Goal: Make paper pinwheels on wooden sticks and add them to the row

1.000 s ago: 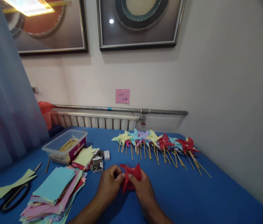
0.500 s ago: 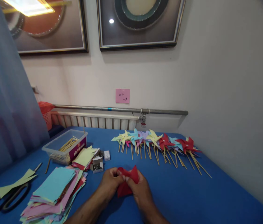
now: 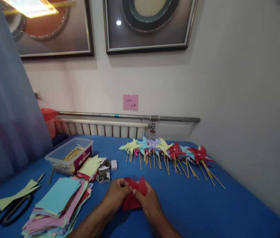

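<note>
Centrally in the head view, a partly folded red paper (image 3: 131, 203) is held above the blue tabletop (image 3: 199, 208), near its front edge. Left hand (image 3: 115, 195): thumb and fingers pinch the paper's upper left part. Right hand (image 3: 150, 201): the thumb lies across the paper's front, the fingers behind it, gripping its right side; the two thumbs nearly meet. To the left lie a stack of coloured sheets (image 3: 58, 195) and, beyond it, a smaller pile of cut paper (image 3: 89, 166), with an open carton (image 3: 104, 178) of small metal pieces just beside it. Further back stands a clear plastic box (image 3: 83, 161) containing wooden sticks (image 3: 71, 154). Scissors (image 3: 13, 207) lie far left, under a pale yellow-green piece (image 3: 18, 194). Finished pinwheels (image 3: 164, 145) form a row at back right.
</note>
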{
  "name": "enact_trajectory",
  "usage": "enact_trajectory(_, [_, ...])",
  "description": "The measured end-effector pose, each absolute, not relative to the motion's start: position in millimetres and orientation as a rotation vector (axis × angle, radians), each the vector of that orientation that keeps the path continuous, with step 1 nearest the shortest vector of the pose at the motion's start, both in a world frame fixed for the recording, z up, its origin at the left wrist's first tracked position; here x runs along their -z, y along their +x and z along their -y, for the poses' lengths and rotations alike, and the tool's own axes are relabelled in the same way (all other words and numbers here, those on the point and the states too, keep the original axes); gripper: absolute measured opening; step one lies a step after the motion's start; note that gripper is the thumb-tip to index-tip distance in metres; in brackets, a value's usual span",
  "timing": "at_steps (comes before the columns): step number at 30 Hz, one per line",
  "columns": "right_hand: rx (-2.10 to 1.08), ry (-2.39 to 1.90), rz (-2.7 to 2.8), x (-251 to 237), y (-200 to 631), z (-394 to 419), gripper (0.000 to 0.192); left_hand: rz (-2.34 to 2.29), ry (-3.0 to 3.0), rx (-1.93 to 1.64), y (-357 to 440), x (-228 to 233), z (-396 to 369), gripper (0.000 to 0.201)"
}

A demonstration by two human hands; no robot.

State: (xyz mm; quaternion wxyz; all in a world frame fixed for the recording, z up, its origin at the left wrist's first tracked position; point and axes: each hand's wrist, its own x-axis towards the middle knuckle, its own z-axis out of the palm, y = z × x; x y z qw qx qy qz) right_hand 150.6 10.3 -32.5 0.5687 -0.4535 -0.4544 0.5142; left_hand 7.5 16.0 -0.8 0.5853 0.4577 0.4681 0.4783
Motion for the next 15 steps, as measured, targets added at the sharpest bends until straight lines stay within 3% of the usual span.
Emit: enact_trajectory(15, [-1.176,-1.092,1.128,49,155,-20,0.03,-1.04,1.062,-1.078,9,-1,-16,0.038])
